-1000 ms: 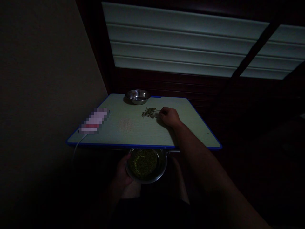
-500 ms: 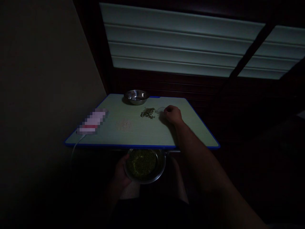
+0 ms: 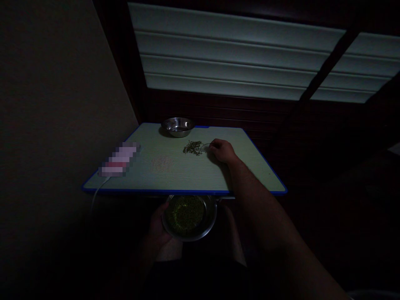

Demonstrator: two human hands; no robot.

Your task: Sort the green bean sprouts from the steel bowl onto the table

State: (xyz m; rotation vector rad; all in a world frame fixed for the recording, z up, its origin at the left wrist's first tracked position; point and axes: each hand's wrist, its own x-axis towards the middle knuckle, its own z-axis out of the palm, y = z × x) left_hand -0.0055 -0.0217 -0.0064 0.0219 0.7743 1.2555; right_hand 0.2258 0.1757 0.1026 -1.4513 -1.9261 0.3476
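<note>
My left hand [image 3: 158, 225] grips the rim of a metal bowl [image 3: 211, 221] at its left side, below the table's near edge. Small green beans [image 3: 186, 213], like mung beans, fill the bottom of this bowl. Over the table, my right hand [image 3: 221, 150] is closed on a thin, translucent plastic piece [image 3: 204, 146], whose exact kind is unclear in the dim light. That piece touches or nearly touches the right side of a loose brownish-green pile of beans [image 3: 193, 148] on the tabletop.
A second metal bowl [image 3: 177, 127] stands at the back of the pale, blue-edged table [image 3: 200, 177]. Left of centre lies a faint scatter of pale bits [image 3: 161, 163]. A blurred-out phone-like device [image 3: 120, 159] with a white cable [image 3: 97, 191] lies near the left wall.
My right hand has shifted slightly left toward the pile, and the translucent piece now appears narrower, as if tilted. My left hand and its bowl stay nearly in place.
</note>
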